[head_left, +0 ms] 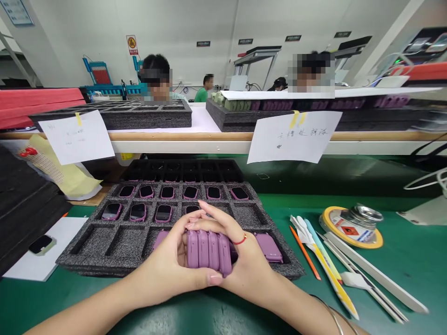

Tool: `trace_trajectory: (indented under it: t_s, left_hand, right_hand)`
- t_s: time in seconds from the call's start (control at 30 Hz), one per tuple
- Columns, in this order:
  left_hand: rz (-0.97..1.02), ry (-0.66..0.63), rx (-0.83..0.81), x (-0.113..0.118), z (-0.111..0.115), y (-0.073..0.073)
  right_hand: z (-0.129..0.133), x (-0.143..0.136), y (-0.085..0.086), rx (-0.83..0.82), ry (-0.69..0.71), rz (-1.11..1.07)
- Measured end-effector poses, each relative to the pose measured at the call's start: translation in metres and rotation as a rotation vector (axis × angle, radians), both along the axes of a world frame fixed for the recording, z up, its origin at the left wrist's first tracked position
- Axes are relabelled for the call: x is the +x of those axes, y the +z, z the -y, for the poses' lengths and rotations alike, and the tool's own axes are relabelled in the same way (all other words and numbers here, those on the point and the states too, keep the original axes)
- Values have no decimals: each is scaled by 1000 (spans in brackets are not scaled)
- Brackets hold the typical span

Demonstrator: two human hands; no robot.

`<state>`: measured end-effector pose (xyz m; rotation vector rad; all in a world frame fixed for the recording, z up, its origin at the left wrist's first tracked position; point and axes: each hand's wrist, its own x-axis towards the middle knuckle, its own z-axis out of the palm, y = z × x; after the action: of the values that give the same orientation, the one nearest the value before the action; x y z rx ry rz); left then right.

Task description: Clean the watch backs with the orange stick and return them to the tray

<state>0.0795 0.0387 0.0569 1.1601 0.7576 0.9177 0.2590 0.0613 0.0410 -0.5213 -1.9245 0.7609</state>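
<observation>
Both my hands are wrapped round a row of several purple watch cases (209,251), standing on edge side by side. My left hand (167,270) closes on the row from the left, its thumb along the near side. From the right, my right hand (244,260) grips the same row, with its fingers over the far side. Beneath and beyond them lies a grey foam tray (94,242). Purple watches with dark screens (138,212) sit in its compartments. Another purple case (268,247) lies in the tray right of my right hand, and one shows partly behind my left hand.
At right on the green table (279,302) are an orange stick (305,253), a yellow-handled brush (331,274), tweezers (370,284) and a metal can in a tape roll (352,228). A green watch (42,245) lies on white paper at left. Behind, a shelf edge (181,142) crosses; people sit beyond.
</observation>
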Motion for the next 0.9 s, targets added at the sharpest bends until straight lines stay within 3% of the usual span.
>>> trace_trajectory:
  t_s: [0.1, 0.37, 0.67, 0.9]
  left_hand:
    - [-129, 76, 12, 3, 4, 4]
    - [-174, 122, 41, 5, 5, 2]
    - [-201, 98, 151, 7, 3, 3]
    - [-221, 76, 60, 4, 0, 3]
  right_hand:
    - [0, 0, -2, 13, 21, 2]
    - [0, 1, -4, 31, 20, 41]
    - [1, -7, -5, 144, -74, 79]
    - [2, -10, -8, 136, -77, 103]
